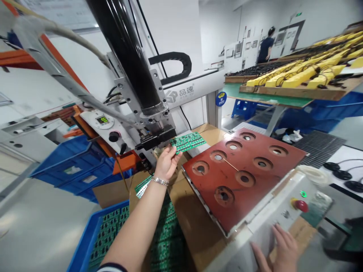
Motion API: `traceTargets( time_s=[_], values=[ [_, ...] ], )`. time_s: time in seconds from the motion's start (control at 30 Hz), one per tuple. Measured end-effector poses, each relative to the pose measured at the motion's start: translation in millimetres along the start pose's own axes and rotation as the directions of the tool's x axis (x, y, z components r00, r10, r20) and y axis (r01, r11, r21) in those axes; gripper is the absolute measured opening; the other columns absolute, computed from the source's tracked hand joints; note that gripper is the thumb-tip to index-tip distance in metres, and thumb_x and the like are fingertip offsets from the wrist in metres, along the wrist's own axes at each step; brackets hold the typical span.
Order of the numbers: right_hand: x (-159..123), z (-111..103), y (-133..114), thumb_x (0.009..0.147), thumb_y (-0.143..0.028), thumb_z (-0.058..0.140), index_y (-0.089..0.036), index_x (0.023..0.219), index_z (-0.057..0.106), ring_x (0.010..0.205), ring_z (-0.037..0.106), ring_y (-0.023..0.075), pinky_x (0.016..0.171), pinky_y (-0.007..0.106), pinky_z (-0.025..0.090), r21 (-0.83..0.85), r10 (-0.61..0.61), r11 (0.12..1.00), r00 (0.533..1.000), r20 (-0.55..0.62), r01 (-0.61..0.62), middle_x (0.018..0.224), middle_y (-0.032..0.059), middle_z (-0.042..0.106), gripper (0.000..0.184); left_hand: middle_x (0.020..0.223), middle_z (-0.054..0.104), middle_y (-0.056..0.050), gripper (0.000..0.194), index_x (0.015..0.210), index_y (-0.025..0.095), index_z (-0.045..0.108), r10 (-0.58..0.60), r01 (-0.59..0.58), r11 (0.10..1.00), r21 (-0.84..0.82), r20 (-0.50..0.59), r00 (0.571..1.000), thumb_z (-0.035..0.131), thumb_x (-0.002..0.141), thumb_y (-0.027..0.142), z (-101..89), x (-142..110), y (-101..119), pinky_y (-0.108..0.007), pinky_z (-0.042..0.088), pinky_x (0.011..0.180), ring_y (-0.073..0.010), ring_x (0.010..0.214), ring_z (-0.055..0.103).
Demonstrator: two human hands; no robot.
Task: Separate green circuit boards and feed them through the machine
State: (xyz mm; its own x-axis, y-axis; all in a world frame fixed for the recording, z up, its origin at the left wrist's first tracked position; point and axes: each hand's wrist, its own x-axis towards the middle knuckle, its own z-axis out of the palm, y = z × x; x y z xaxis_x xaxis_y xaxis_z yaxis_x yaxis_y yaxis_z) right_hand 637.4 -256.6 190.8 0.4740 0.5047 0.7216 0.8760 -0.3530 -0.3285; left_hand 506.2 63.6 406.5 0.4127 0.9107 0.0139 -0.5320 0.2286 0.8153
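Green circuit board panel point(187, 142) sits pinched in my left hand point(167, 162), flat under the black machine head point(155, 139), its long axis running right and slightly up. My right hand point(279, 247) rests open-palmed on the grey control box point(272, 217), holding nothing.

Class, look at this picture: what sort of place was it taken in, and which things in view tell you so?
Most likely an electronics factory floor. The left hand holds a green circuit board under a machine head; a blue bin holds more boards, and the right hand rests on a control panel with a red button.
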Motion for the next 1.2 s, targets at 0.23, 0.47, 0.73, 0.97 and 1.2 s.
traceTargets(
  time_s=[0.23, 0.47, 0.73, 0.97, 1.2],
  values=[
    [0, 1, -1, 0.081, -0.060, 0.043, -0.008, 0.122, 0.040, 0.100, 0.047, 0.0347, 0.083, 0.055, 0.041, -0.003, -0.002, 1.000, 1.000, -0.023, 0.002, 0.107, 0.0198, 0.049, 0.066, 0.088, 0.066, -0.002, 0.012, 0.081, 0.015, 0.067, -0.020, 0.020, 1.000, 0.012, 0.013, 1.000, 0.062, 0.079, 0.004, -4.3, -3, 0, -0.017, 0.054, 0.064, -0.0084, 0.072, 0.061],
    [-2, 1, -1, 0.081, -0.062, 0.044, -0.008, 0.121, 0.041, 0.102, 0.046, 0.0358, 0.083, 0.058, 0.042, 0.017, -0.001, 1.000, 0.999, -0.043, 0.002, 0.110, 0.0216, 0.047, 0.067, 0.078, 0.065, 0.000, 0.011, 0.080, 0.011, 0.063, -0.006, 0.005, 0.999, -0.033, -0.030, 1.000, 0.057, 0.082, 0.002, -2.8, -2, 2, -0.021, 0.055, 0.058, -0.0090, 0.066, 0.062],
    [-6, 2, -3, 0.079, -0.060, 0.050, -0.010, 0.124, 0.040, 0.106, 0.045, 0.0358, 0.087, 0.060, 0.040, 0.070, 0.067, 0.996, 0.997, -0.046, -0.063, 0.113, 0.0198, 0.046, 0.068, 0.079, 0.064, 0.000, 0.011, 0.079, 0.010, 0.062, -0.025, 0.022, 0.998, -0.058, -0.056, 0.998, 0.057, 0.081, 0.001, -5.4, -3, -3, -0.022, 0.055, 0.057, -0.0093, 0.066, 0.062],
    [-7, 3, -3, 0.079, -0.062, 0.048, -0.008, 0.125, 0.041, 0.106, 0.045, 0.0368, 0.084, 0.059, 0.041, 0.063, 0.043, 0.997, 0.997, -0.070, -0.039, 0.114, 0.0217, 0.046, 0.070, 0.077, 0.062, 0.001, 0.014, 0.083, 0.011, 0.062, -0.019, 0.006, 0.994, -0.107, -0.122, 0.992, 0.056, 0.081, -0.002, -18.8, -12, -6, -0.021, 0.056, 0.057, -0.0085, 0.064, 0.061],
    [-5, 3, -1, 0.080, -0.062, 0.046, -0.007, 0.124, 0.040, 0.103, 0.046, 0.0366, 0.083, 0.060, 0.042, 0.034, 0.024, 0.999, 0.999, -0.048, -0.022, 0.113, 0.0227, 0.048, 0.070, 0.074, 0.062, 0.003, 0.018, 0.079, 0.015, 0.064, -0.035, 0.027, 0.995, -0.091, -0.094, 0.995, 0.055, 0.082, -0.001, -19.4, -15, 1, -0.014, 0.055, 0.062, -0.0052, 0.063, 0.061]
  ],
)
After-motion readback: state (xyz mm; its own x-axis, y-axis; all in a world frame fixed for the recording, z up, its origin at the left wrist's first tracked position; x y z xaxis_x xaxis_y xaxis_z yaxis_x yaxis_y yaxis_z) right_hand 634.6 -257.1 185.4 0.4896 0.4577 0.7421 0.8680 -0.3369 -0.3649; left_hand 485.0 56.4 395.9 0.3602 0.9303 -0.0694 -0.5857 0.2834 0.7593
